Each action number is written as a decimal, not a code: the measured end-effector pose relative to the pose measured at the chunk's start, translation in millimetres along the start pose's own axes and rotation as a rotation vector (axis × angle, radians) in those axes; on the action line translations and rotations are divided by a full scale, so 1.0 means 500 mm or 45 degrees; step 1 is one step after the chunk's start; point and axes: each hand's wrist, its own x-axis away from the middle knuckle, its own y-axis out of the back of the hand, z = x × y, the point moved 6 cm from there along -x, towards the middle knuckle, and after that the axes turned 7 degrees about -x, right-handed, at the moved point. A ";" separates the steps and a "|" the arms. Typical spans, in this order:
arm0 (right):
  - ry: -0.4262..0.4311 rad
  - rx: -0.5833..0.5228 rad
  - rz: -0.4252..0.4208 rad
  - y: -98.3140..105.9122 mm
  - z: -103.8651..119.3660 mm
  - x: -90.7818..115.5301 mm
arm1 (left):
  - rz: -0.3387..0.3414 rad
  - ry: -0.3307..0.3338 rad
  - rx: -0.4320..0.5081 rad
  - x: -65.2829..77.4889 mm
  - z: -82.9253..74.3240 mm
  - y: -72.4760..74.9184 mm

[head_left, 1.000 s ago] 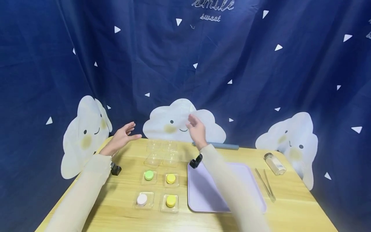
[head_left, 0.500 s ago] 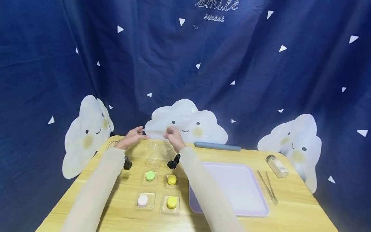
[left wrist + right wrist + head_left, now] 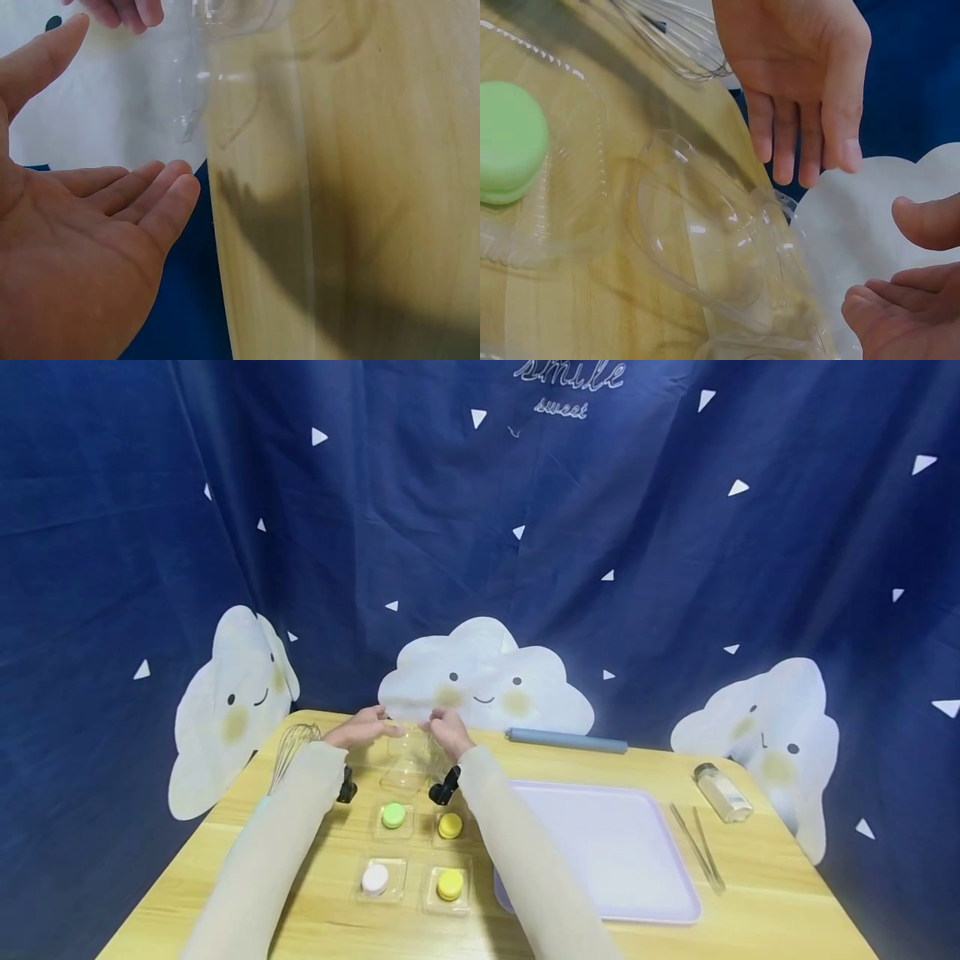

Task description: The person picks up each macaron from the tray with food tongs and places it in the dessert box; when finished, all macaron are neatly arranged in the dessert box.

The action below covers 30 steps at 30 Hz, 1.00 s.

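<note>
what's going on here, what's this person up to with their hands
A person's left hand and right hand are held open by some clear plastic containers near the far edge of the table, and neither hand is gripping anything. Nearer the person, a green macaron-like piece, a pale one and two yellow ones each sit in a clear square holder. The purple tray lies to the right, partly behind the right sleeve.

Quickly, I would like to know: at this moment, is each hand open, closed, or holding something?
Left hand: open, holding nothing.
Right hand: open, holding nothing.
</note>
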 end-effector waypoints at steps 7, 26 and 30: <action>-0.057 0.051 0.009 -0.005 -0.009 0.000 | 0.065 0.056 0.030 -0.002 0.007 -0.018; -0.146 0.090 0.070 -0.018 -0.025 -0.006 | 0.052 0.054 -0.131 -0.022 0.028 -0.022; -0.188 0.049 0.094 -0.022 -0.031 -0.007 | 0.043 0.035 -0.152 -0.025 0.027 -0.020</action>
